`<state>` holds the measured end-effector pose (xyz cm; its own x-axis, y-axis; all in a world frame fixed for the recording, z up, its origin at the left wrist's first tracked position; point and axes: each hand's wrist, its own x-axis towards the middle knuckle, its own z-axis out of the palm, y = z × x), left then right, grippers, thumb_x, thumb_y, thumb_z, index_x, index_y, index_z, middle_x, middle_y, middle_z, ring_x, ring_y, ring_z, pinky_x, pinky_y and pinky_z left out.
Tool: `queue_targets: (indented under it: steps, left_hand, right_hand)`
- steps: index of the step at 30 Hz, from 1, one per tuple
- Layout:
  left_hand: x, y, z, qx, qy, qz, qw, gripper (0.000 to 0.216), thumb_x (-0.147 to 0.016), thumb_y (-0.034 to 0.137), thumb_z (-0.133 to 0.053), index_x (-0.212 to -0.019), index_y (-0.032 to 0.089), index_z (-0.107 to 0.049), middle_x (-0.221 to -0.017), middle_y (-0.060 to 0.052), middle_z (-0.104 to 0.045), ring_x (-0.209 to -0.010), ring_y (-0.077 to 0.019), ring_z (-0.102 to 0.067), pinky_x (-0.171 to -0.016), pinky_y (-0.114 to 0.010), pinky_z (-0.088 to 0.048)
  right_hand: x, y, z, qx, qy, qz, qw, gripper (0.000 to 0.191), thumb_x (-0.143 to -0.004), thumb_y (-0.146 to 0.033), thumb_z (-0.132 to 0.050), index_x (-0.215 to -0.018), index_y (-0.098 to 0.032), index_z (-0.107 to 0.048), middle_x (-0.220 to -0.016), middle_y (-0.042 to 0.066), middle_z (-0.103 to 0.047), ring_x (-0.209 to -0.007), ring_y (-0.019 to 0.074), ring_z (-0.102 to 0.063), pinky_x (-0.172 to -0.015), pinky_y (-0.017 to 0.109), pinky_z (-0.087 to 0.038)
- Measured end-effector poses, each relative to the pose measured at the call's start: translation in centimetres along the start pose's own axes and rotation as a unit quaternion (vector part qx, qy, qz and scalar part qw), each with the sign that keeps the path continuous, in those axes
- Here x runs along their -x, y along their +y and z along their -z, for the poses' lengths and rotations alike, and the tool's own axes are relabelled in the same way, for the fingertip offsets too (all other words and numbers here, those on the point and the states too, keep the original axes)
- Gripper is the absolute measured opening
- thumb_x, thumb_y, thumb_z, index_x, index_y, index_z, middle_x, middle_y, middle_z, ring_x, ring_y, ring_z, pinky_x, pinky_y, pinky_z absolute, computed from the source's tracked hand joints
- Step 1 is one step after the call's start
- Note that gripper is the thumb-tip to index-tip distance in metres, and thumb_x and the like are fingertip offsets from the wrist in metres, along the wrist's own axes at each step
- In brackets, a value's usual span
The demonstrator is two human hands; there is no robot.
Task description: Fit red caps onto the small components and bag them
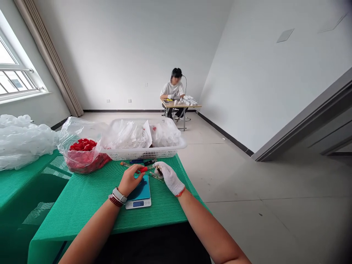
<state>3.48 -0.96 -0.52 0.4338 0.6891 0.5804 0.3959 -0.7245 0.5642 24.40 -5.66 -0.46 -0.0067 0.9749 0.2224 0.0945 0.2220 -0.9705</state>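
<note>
My bare left hand [132, 180] pinches a small red plastic cap [143, 169] between its fingertips, just above a digital kitchen scale [138, 196] with a teal top. My right hand [169, 178], in a white knit glove, is shut on a small dark item [158, 170], partly hidden by the fingers. Several thin pen-like tubes [156, 176] lie on the green mesh table cover [90, 198] around both hands. Behind them, a clear plastic bag of red caps [82, 156] sits at the table's left.
A white plastic basket [143, 153] of clear bags stands at the table's far edge. More clear plastic [23, 141] lies on a green table to the left. A seated person [173, 90] works at a far table [181, 105]. A door frame [302, 117] stands at right.
</note>
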Motion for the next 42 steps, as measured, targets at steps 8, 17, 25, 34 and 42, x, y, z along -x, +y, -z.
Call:
queue_targets:
  steps: [8,17,25,34,42]
  left_hand:
    - [0.0,0.1,-0.1,-0.012,-0.004,0.001,1.000,0.016,-0.088,0.024,-0.060,-0.103,0.021,-0.061,-0.095,-0.004,-0.068,-0.078,-0.0168,-0.064,-0.072,-0.032,-0.057]
    - [-0.2,0.5,0.1,-0.038,-0.004,-0.005,0.999,0.015,-0.088,0.026,-0.060,-0.102,0.021,-0.061,-0.092,-0.004,-0.069,-0.074,-0.0170,-0.065,-0.069,-0.032,-0.056]
    - [-0.2,0.6,0.2,-0.045,-0.017,-0.001,0.999,0.015,-0.088,0.024,-0.060,-0.102,0.021,-0.060,-0.092,-0.004,-0.068,-0.075,-0.0171,-0.064,-0.069,-0.032,-0.055]
    - [-0.2,0.5,0.2,-0.048,-0.016,-0.003,0.999,0.015,-0.089,0.027,-0.059,-0.103,0.021,-0.060,-0.092,-0.004,-0.068,-0.074,-0.0172,-0.064,-0.068,-0.032,-0.055]
    - [-0.2,0.5,0.2,-0.050,-0.014,-0.007,0.999,0.016,-0.089,0.029,-0.058,-0.103,0.021,-0.060,-0.090,-0.004,-0.068,-0.071,-0.0165,-0.063,-0.067,-0.032,-0.055]
  right_hand:
    - [-0.7,1.3,0.9,0.243,0.106,0.025,0.964,0.033,-0.096,-0.042,-0.041,-0.117,-0.025,-0.061,-0.101,0.004,-0.067,-0.093,0.0203,-0.062,-0.084,0.033,-0.048]
    - [-1.5,2.4,2.1,0.229,0.107,-0.009,0.967,0.024,-0.093,-0.033,-0.058,-0.114,-0.022,-0.062,-0.115,0.009,-0.063,-0.102,0.0214,-0.061,-0.089,0.037,-0.050]
    - [-0.5,1.3,1.8,0.196,0.086,-0.004,0.977,0.031,-0.095,-0.034,-0.056,-0.121,-0.017,-0.057,-0.121,0.009,-0.058,-0.103,0.0206,-0.060,-0.087,0.040,-0.053]
    - [-0.1,-0.4,0.7,0.174,0.063,0.007,0.983,0.031,-0.096,-0.043,-0.045,-0.099,-0.019,-0.064,-0.095,0.005,-0.065,-0.084,0.0168,-0.060,-0.076,0.031,-0.050]
    - [0.0,-0.7,0.4,0.160,0.069,0.006,0.985,0.039,-0.093,-0.050,-0.038,-0.084,-0.020,-0.061,-0.076,0.004,-0.063,-0.074,0.0182,-0.057,-0.067,0.028,-0.045]
